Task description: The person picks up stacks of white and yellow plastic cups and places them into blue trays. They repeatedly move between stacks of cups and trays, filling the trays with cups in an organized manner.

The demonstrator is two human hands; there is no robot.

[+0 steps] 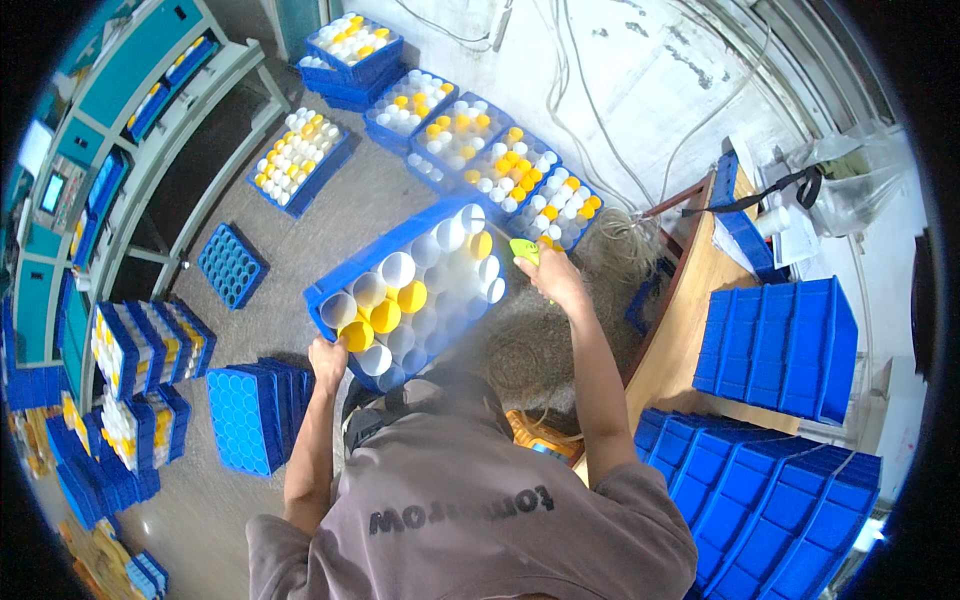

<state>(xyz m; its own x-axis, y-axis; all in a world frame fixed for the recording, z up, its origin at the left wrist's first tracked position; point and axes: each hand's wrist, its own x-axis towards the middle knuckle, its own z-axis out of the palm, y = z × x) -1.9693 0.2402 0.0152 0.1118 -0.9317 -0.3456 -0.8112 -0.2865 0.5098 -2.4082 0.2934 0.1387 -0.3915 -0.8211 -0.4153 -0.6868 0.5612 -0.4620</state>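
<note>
In front of my body a blue plastic crate point(375, 243) is tilted, with its open side toward me. White tubes point(397, 270) and yellow tubes point(385, 316) stand in it, open ends showing; a hazy blur covers its right part. My left hand point(328, 362) is closed on the crate's near left corner. Just off the crate's right end, my right hand point(550, 275) is closed round a small lime-green object point(523, 250) with dark marks, whose kind I cannot make out. Whether this hand also touches the crate cannot be told.
Crates of white and yellow tubes point(518, 168) line the far wall; another filled crate point(297, 160) lies on the floor. Blue trays point(232, 265) and stacks point(250, 415) stand at left. Blue crates point(775, 345) sit by a wooden table point(675, 320) at right. Tangled strands point(520, 350) lie below.
</note>
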